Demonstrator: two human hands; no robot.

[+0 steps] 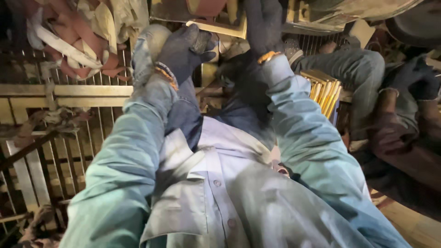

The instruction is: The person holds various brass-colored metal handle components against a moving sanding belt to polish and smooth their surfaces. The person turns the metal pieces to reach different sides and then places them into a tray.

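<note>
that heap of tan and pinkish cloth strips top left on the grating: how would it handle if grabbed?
The cloth strips look limp and tangled, draping over each other, so they would probably sag and come up as a clump. They seem thin, so likely light for their bulk. Loose ends hang by the metal grating, so some may snag on its bars.

No packages, labels, signs or screens can be made out anywhere in this view. The nearest thing to a bundle is a stack of thin yellow slats [325, 90] standing on edge just right of the person's right sleeve, and it carries no wrapping or tag that shows. Elsewhere the frame is dim and blurred, so any small marking on a surface is too faint to tell.
</note>
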